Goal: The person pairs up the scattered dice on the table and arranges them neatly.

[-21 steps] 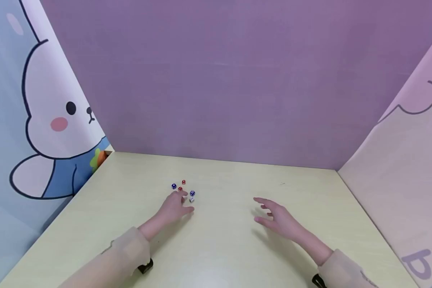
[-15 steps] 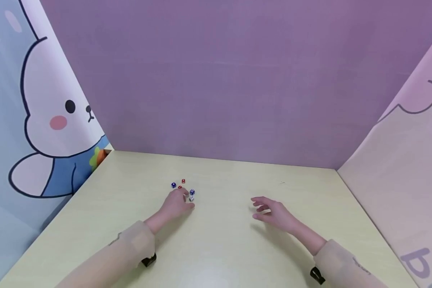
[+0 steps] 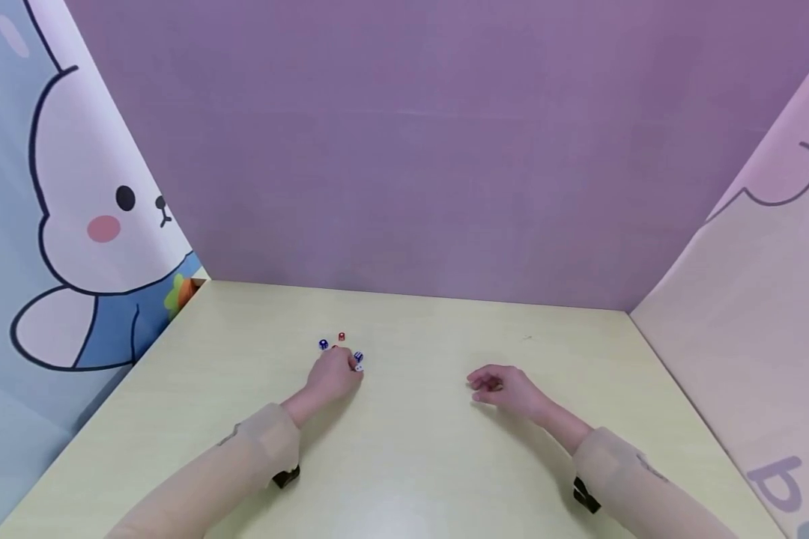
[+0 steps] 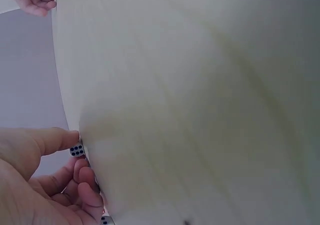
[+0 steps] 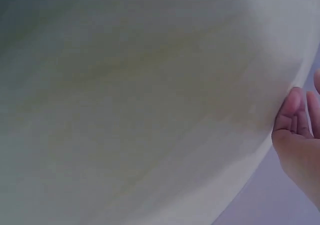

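My left hand [image 3: 332,373] is low over the table among several small dice. In the left wrist view, its thumb and index finger pinch a white die [image 4: 76,150] with dark pips. A blue die [image 3: 358,356] lies just beyond those fingertips. Another blue die [image 3: 323,344] and a red die [image 3: 341,336] lie farther back. A second red die [image 3: 335,347] is mostly hidden behind the knuckles. Off to the right, my right hand [image 3: 505,389] hovers near the table with loosely bent fingers, holding nothing.
The pale wooden table [image 3: 411,434] meets a purple panel [image 3: 404,165] at the back. A rabbit-printed cloth [image 3: 108,209] hangs on the left, and a pale printed cloth [image 3: 775,299] borders the right. A small mark [image 3: 527,337] shows on the tabletop.
My left hand's thumb and index finger have closed in on the white die. The fingers of my right hand have curled more, and that hand has shifted slightly to the left.
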A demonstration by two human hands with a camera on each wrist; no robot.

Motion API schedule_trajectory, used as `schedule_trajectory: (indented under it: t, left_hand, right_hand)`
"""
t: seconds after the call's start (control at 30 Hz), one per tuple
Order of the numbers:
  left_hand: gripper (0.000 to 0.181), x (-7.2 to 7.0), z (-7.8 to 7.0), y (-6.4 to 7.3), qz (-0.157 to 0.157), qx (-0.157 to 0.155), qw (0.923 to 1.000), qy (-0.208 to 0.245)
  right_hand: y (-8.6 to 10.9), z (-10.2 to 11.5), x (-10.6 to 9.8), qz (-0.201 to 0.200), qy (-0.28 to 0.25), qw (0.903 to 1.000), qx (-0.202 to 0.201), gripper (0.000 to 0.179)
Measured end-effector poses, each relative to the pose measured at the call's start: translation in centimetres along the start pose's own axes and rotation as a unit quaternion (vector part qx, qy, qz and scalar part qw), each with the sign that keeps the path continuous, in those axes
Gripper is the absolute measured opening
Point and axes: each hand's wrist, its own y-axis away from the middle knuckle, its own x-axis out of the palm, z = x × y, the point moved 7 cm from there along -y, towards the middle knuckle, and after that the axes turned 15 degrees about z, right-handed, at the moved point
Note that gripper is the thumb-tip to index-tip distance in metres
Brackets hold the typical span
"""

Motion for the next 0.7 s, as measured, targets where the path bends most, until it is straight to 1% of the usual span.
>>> schedule_trajectory:
  t: [0.1, 0.23, 0.33, 0.47, 0.57, 0.7]
  left_hand:
    - [0.01, 0.2, -0.6, 0.0, -0.005, 0.013, 0.9999, -0.006]
    - [0.009, 0.8, -1.5, 0.1, -0.001, 0.031, 0.9995, 0.005]
    - [0.009, 1.3, -2.2, 0.2, 0.013, 0.042, 0.9986, 0.029]
    - [0.009, 2.0, -3.0, 0.2, 0.024, 0.058, 0.9966, 0.054]
    - [0.01, 2.5, -3.4, 0.0, 0.024, 0.073, 0.9947, 0.069]
    - [0.013, 3.3, -4.0, -0.4, 0.035, 0.089, 0.991, 0.094]
  right_hand:
    - [-0.1, -0.2, 0.0, -0.003, 0.001, 1.0, 0.009, 0.025]
    - [-0.3, -0.4, 0.1, -0.005, 0.007, 0.9999, 0.014, 0.022]
    - [-0.4, -0.7, 0.3, -0.008, 0.012, 0.9997, 0.018, 0.022]
    - [-0.6, -0.8, 0.5, -0.014, 0.02, 0.9995, 0.019, 0.022]
    - [-0.6, -0.8, 0.6, -0.017, 0.015, 0.9995, 0.021, 0.022]
    - [-0.6, -0.9, 0.6, -0.021, 0.004, 0.9993, 0.029, 0.023]
